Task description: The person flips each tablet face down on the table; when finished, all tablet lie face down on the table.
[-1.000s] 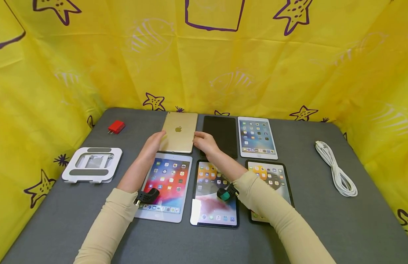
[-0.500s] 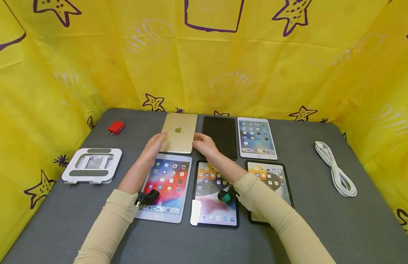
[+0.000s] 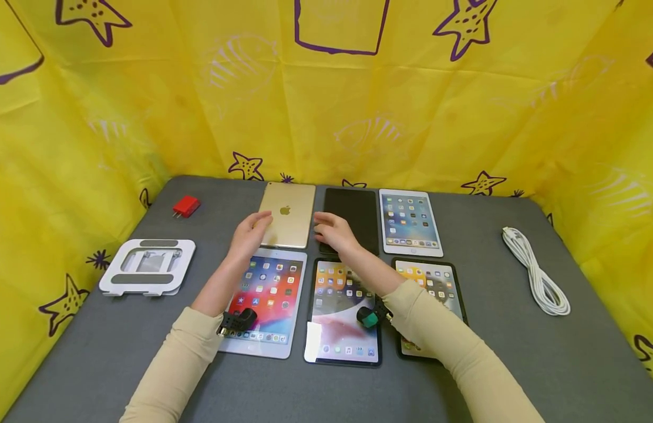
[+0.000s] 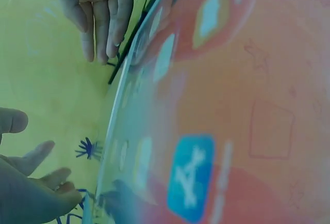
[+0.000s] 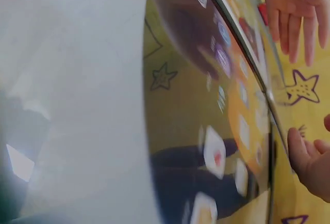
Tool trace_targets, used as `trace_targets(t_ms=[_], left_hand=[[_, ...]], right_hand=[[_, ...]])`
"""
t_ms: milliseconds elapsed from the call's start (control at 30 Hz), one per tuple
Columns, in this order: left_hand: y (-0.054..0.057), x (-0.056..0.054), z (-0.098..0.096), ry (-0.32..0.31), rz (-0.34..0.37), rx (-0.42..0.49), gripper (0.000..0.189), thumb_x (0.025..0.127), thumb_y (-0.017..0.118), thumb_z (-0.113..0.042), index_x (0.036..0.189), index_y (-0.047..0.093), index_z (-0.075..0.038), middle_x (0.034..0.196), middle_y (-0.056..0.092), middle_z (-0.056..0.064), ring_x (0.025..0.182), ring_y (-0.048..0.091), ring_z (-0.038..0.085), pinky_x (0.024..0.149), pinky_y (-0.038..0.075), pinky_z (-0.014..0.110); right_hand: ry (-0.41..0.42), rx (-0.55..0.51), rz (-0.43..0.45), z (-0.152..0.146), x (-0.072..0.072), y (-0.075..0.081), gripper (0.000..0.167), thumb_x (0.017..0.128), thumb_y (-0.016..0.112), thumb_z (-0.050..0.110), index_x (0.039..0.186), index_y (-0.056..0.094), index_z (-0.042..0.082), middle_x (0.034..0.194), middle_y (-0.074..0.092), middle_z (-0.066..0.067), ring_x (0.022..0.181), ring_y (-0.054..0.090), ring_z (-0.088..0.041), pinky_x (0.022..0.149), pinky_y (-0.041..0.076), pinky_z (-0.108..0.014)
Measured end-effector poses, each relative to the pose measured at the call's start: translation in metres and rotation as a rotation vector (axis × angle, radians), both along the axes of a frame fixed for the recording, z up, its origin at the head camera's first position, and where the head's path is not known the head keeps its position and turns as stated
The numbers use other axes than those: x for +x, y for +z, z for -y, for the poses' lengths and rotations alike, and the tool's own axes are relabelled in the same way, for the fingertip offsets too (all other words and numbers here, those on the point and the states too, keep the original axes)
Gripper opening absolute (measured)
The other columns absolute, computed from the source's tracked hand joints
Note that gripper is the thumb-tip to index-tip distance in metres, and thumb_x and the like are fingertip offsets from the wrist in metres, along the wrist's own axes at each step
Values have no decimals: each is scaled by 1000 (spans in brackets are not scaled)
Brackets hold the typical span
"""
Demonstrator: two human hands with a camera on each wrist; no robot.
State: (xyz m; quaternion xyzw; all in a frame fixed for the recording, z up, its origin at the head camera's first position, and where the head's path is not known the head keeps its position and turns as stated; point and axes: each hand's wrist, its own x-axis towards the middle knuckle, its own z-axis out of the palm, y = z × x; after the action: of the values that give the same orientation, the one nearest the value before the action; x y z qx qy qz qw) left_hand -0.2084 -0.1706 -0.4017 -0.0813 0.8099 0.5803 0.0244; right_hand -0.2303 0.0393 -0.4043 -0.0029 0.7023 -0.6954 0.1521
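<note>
A gold tablet [image 3: 290, 226] lies back-up in the far row, its apple logo showing. My left hand [image 3: 248, 236] hovers at its left edge, thumb and fingers loosely bent with nothing between them. At its right edge is my right hand [image 3: 337, 232], also holding nothing, overlapping the black tablet [image 3: 358, 205] in the head view. Beneath my left forearm lies a white tablet [image 3: 273, 294] with a lit red-and-blue screen. My right forearm passes over two lit dark-framed tablets, one in the middle [image 3: 337, 299] and one at the right [image 3: 432, 279].
A white tablet [image 3: 411, 220] ends the far row on the right. To the left are a red charger plug [image 3: 186, 205] and a folded white stand [image 3: 147, 267]. A coiled white cable [image 3: 538, 273] lies right. Yellow patterned cloth [image 3: 326, 106] encloses the grey table.
Both hands have come away from the gold tablet's edges, the left edging inward over it and the right backing slightly right. The gold tablet stays about where it was.
</note>
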Motion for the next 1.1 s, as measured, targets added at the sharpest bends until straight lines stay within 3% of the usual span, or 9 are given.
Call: trace_targets(t_ms=[100, 200, 333, 500, 633, 833, 1100], left_hand=[[5, 2, -11, -8, -33, 65, 44, 102, 51, -29, 138, 53, -6, 143, 49, 13, 132, 42, 28, 110, 33, 44], [7, 4, -26, -31, -38, 213, 39, 102, 52, -22, 135, 55, -1, 140, 52, 14, 127, 48, 28, 108, 37, 40], [8, 7, -47, -32, -11, 406, 36, 101, 51, -15, 132, 54, 3, 137, 52, 17, 126, 50, 32, 107, 40, 39], [1, 9, -72, -37, 30, 530, 36, 102, 49, -11, 134, 52, 6, 139, 49, 24, 127, 47, 36, 107, 39, 40], [-2, 14, -86, -66, 69, 542, 40, 101, 47, -9, 138, 47, 6, 146, 43, 20, 135, 40, 31, 112, 32, 39], [-3, 16, -93, -95, 125, 503, 49, 99, 51, -14, 144, 40, 2, 153, 32, 13, 144, 23, 26, 118, 19, 39], [-1, 18, -93, -153, 177, 440, 53, 100, 51, -19, 147, 35, -1, 155, 28, 15, 144, 21, 29, 118, 18, 42]], right_hand=[[-25, -25, -9, -13, 0, 5, 42, 98, 50, -1, 140, 49, -2, 140, 50, -19, 125, 51, -33, 98, 48, -38], [-64, -44, -17, -31, 0, 8, 41, 98, 49, -1, 138, 52, 0, 139, 51, -19, 124, 50, -35, 99, 47, -39], [-131, -85, -23, -55, 1, 13, 38, 97, 49, -2, 135, 54, -1, 139, 51, -20, 126, 48, -37, 102, 45, -39], [-211, -105, -3, -83, 6, 15, 39, 98, 47, -3, 137, 53, -1, 142, 48, -19, 131, 43, -35, 106, 41, -38], [-232, -65, 41, -99, 14, 13, 43, 99, 46, -1, 141, 50, 2, 147, 44, -15, 136, 39, -30, 110, 36, -37], [-195, -21, 72, -107, 27, 8, 50, 97, 46, -1, 147, 42, 3, 153, 35, -14, 141, 31, -26, 115, 27, -40], [-158, -13, 104, -110, 37, 3, 58, 96, 47, 0, 152, 30, 3, 158, 25, -15, 144, 24, -26, 117, 21, -40]])
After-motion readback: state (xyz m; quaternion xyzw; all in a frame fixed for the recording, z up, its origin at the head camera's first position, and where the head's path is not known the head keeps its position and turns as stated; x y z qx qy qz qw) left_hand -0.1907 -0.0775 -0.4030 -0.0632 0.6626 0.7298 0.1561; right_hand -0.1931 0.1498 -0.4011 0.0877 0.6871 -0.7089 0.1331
